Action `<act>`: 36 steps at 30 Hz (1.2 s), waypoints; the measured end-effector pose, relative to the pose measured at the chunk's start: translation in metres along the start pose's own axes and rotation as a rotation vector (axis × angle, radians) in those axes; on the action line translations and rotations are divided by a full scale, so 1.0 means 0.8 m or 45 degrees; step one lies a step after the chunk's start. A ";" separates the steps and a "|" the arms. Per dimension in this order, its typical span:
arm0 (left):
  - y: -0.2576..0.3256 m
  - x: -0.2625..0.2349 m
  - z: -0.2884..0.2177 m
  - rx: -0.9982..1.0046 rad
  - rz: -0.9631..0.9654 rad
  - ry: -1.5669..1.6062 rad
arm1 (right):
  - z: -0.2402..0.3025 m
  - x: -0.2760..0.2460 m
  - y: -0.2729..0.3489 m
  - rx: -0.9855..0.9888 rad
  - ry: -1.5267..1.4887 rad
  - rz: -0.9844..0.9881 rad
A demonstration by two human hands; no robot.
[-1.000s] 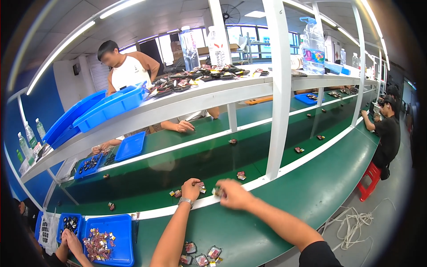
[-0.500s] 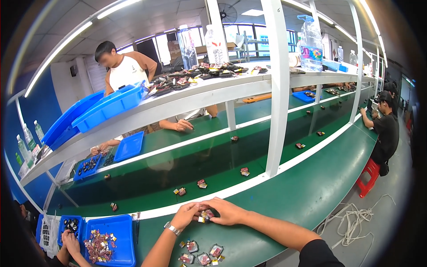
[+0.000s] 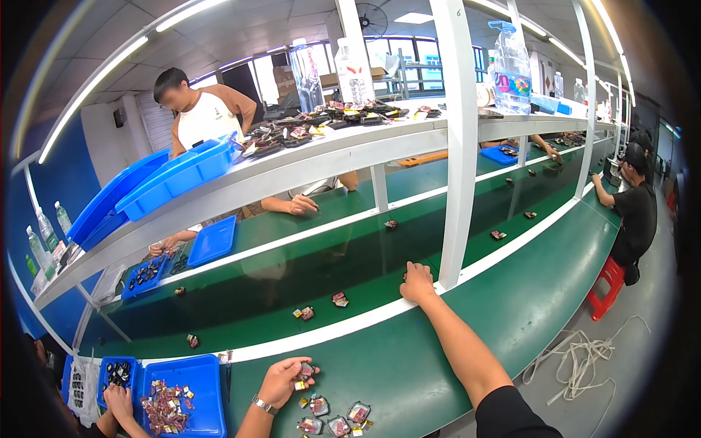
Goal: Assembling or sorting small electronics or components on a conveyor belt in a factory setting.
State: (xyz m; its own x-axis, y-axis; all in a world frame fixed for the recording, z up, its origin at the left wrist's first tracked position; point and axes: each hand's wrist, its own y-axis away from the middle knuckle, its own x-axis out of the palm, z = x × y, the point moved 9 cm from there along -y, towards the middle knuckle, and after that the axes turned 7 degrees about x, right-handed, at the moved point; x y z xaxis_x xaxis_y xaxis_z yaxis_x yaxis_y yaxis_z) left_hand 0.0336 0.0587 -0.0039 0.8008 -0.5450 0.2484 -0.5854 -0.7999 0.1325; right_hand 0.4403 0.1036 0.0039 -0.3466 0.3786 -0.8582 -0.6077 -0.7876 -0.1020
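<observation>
left hand (image 3: 285, 381), lower centre, pinching small red-and-black electronic part (image 3: 306, 371); four similar parts (image 3: 338, 425) gathered on green bench (image 3: 394, 365) below; ungathered parts (image 3: 339, 299) on dark-green belt (image 3: 241, 310), mid-frame; right hand (image 3: 418, 282) at belt edge, grip hidden, cannot tell.

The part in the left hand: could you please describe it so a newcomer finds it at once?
Find the green bench, right of the large blue tray at lower left. There the left hand, wearing a silver watch, holds the small dark-edged part. Similar parts lie on the bench nearby; this one alone among them is held.
</observation>
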 end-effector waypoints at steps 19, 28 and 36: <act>-0.015 -0.017 -0.019 0.403 -0.220 0.029 | 0.243 -0.019 0.274 -1.056 -0.676 -0.008; -0.001 -0.034 -0.011 0.276 -0.284 0.169 | 0.269 0.015 0.312 -1.273 -0.636 -0.053; -0.006 -0.023 -0.013 0.266 -0.130 0.261 | 0.269 0.014 0.306 -1.319 -0.437 -0.008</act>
State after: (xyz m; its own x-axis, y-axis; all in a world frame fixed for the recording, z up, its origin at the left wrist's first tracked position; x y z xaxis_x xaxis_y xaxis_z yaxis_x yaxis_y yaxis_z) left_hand 0.0200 0.0750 0.0009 0.7997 -0.4139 0.4349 -0.4475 -0.8939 -0.0278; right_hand 0.1341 0.0192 0.0775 -0.6241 0.3726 -0.6868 0.2313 -0.7515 -0.6179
